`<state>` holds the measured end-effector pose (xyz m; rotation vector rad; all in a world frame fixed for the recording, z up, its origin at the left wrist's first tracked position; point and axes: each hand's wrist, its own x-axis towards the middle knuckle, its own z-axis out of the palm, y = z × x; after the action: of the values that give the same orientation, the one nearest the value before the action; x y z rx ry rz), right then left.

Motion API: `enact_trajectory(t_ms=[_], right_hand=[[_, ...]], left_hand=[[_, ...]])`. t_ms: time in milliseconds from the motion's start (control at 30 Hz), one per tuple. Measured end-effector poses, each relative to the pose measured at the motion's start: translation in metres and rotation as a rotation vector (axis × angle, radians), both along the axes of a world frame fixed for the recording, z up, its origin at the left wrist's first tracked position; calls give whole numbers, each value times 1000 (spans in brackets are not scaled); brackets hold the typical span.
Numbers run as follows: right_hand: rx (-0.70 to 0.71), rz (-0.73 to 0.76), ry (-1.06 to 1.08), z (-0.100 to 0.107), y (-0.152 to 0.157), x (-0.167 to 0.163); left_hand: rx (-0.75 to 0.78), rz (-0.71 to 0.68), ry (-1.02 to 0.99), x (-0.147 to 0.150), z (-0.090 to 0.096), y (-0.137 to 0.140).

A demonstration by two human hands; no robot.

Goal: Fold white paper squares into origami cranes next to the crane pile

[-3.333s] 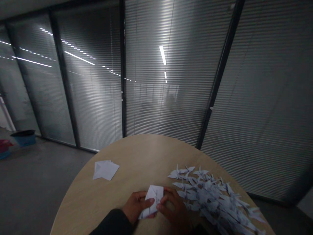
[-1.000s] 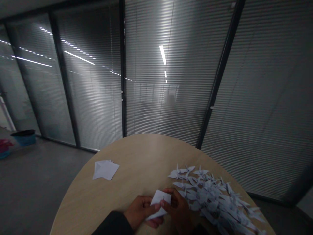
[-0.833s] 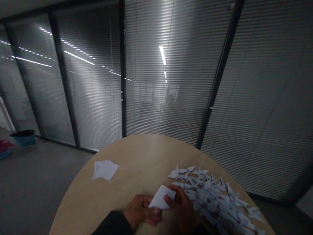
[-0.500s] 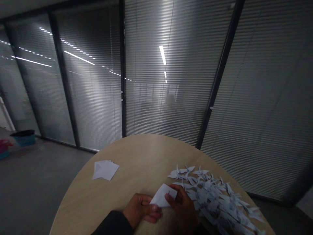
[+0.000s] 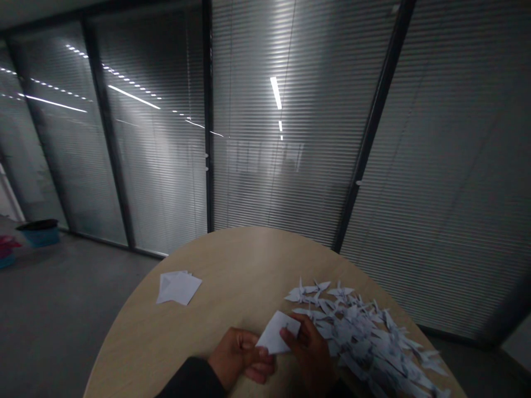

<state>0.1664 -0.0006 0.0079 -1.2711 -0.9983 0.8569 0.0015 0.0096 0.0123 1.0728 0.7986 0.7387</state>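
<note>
A small folded sheet of white paper (image 5: pixel 274 334) is held between both hands, just above the near part of the table. My left hand (image 5: pixel 244 354) pinches its lower left corner between thumb and fingers. On the right side, my right hand (image 5: pixel 310 351) grips it, thumb pressed on the face and fingers behind. A heap of folded white paper cranes (image 5: pixel 360 331) spreads over the table close to my right hand. Farther off to the left lies a little pile of white paper squares (image 5: pixel 180 287).
The round wooden table (image 5: pixel 244 260) curves away in front of me. Behind it stands a glass partition with blinds (image 5: pixel 282 188) and dark frames. A blue tub (image 5: pixel 41 235) and a pink and blue item (image 5: pixel 6 251) sit on the floor at far left.
Almost nothing differs. The fingers of my left hand have shifted very slightly downward at the paper's lower left corner; the paper stays in both hands.
</note>
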Motion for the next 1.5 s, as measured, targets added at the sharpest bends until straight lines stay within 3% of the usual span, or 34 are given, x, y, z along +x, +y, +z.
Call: enact_trajectory(t_ms=[233,433,667,900,1067,1200,1500], right_hand=[[-11,-51,-109,2,-1,0],[-23,-69,-56,3,2,7],[-27,-121,-123,5,0,7],[-27,-111,-31,10,-1,4],[-45,-81,-49,14,-1,7],[-49,-74,-78,6,2,9],[46,137,-120,-6,2,2]], left_hand=[[1,132,-29,3,2,1],[9,213,-69,1,-3,8],[-19,212,-104,0,0,6],[16,228,-102,1,3,0],[22,163,-113,-1,1,1],[10,67,-47,-1,-3,4],[2,-88,-12,4,-5,-1]])
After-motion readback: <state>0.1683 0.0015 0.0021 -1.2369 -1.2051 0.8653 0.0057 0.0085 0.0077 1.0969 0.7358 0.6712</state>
